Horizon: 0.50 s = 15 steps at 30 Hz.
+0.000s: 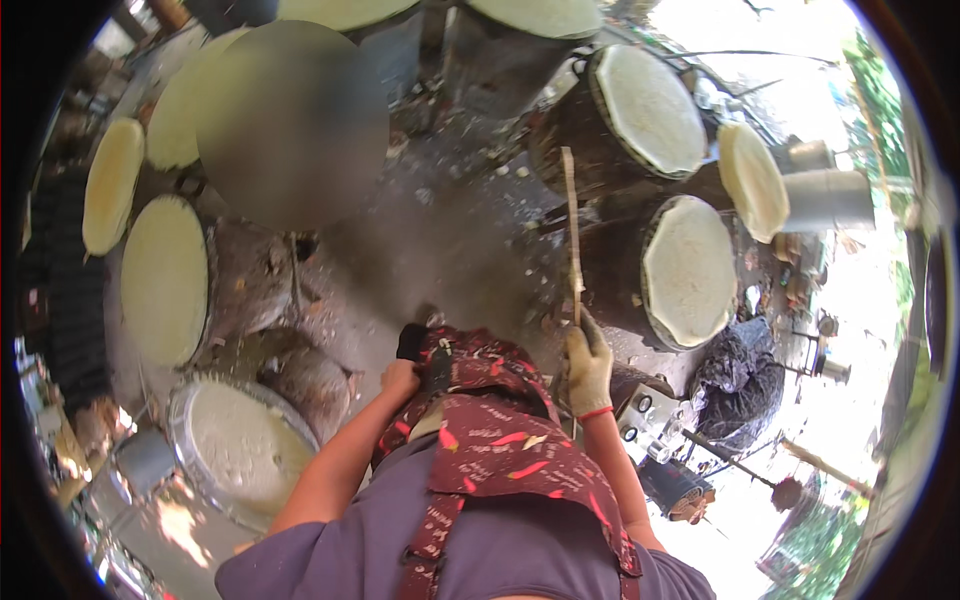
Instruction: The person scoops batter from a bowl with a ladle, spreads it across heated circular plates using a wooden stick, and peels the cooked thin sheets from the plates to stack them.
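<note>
My right hand [589, 367], in a pale work glove with a red cuff, grips the lower end of a thin wooden stick [572, 217]. The stick points away from me over the floor. My left hand [400, 381] is bare and curled against the front of my dark red apron [510, 442], beside a black object; whether it holds anything is hidden. Right of the stick, a dark drum-shaped stand carries a pale round sheet [690, 270]. Farther off, a similar stand bears another pale round sheet [651, 109].
More pale rounds, including one sheet [165, 281], top stands at left. A wide basin [180, 442] of pale, thick mixture sits at lower left. Crumpled black plastic [739, 382] and a two-burner metal unit [637, 424] lie at right. Scraps dot the concrete floor [442, 225]. Blur covers the upper left.
</note>
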Motion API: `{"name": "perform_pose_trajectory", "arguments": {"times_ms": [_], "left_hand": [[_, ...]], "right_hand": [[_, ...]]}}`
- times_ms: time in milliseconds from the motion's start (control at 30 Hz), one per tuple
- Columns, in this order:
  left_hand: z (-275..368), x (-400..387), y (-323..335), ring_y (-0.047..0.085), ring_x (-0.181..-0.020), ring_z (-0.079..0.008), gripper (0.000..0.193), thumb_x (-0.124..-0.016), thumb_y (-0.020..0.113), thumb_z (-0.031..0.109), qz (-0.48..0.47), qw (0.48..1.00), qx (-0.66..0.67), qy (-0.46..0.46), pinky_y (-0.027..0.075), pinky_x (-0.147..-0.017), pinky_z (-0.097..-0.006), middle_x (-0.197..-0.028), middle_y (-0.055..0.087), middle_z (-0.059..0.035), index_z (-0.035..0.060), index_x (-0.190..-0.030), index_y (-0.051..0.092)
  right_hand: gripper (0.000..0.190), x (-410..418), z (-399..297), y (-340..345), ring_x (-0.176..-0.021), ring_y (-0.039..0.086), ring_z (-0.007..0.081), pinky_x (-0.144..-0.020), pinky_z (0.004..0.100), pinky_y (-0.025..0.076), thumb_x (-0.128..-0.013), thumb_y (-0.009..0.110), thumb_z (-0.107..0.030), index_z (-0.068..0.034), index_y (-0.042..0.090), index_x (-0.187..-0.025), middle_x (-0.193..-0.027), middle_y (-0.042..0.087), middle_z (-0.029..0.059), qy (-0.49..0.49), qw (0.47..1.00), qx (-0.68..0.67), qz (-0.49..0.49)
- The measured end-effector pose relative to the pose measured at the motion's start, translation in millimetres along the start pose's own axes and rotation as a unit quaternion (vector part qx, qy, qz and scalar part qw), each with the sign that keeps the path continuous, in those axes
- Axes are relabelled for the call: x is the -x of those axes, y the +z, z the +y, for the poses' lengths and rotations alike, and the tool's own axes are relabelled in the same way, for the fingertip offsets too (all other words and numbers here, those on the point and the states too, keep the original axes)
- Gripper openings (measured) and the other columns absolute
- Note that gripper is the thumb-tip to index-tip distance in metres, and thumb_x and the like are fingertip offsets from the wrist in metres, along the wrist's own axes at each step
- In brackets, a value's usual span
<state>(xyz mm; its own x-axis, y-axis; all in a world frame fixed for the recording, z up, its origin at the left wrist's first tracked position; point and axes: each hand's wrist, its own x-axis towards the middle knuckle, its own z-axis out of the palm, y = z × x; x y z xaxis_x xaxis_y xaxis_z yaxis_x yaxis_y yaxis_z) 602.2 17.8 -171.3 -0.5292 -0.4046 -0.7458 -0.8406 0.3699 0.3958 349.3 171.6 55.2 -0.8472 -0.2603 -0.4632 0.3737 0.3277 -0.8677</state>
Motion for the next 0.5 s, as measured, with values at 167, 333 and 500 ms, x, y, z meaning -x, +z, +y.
{"name": "perform_pose_trajectory", "arguments": {"times_ms": [167,333,500], "left_hand": [[-48.3,-49.8,-48.5,0.064,-0.074,-0.0238,0.023,-0.082,0.060,0.017,0.195,0.917,0.349,-0.017,0.049,-0.069,-0.0365,-0.085,0.068,-0.0133,-0.0009,-0.095,0.067],[-63.6,-65.1,-112.1,0.057,-0.065,-0.0155,0.020,-0.081,0.065,0.018,0.174,0.800,0.562,-0.115,0.047,-0.060,-0.0319,-0.072,0.062,-0.0060,-0.0002,-0.075,0.064],[-75.6,-77.4,-147.8,0.057,-0.058,-0.0181,0.016,-0.070,0.066,0.012,0.283,0.861,0.399,-0.135,0.047,-0.058,-0.0348,-0.060,0.060,-0.0079,-0.0004,-0.060,0.062]], "right_hand": [[0.040,-8.1,-13.2,10.9,-0.054,0.042,0.0019,-0.046,0.0172,0.033,-0.087,0.055,-0.014,-0.007,0.051,-0.127,-0.071,0.053,-0.0050,-0.077,0.996,0.033,-0.033],[0.043,-27.5,-20.9,2.9,-0.106,0.051,0.0132,-0.093,0.0246,0.038,-0.088,0.055,-0.012,0.003,0.048,-0.127,-0.118,0.057,0.0108,-0.045,0.996,-0.046,-0.057],[0.043,-52.2,-55.3,-5.3,-0.076,0.050,0.0058,-0.067,0.0196,0.041,-0.087,0.056,-0.013,-0.001,0.049,-0.128,-0.095,0.060,0.0027,-0.004,0.991,-0.100,-0.088]]}}
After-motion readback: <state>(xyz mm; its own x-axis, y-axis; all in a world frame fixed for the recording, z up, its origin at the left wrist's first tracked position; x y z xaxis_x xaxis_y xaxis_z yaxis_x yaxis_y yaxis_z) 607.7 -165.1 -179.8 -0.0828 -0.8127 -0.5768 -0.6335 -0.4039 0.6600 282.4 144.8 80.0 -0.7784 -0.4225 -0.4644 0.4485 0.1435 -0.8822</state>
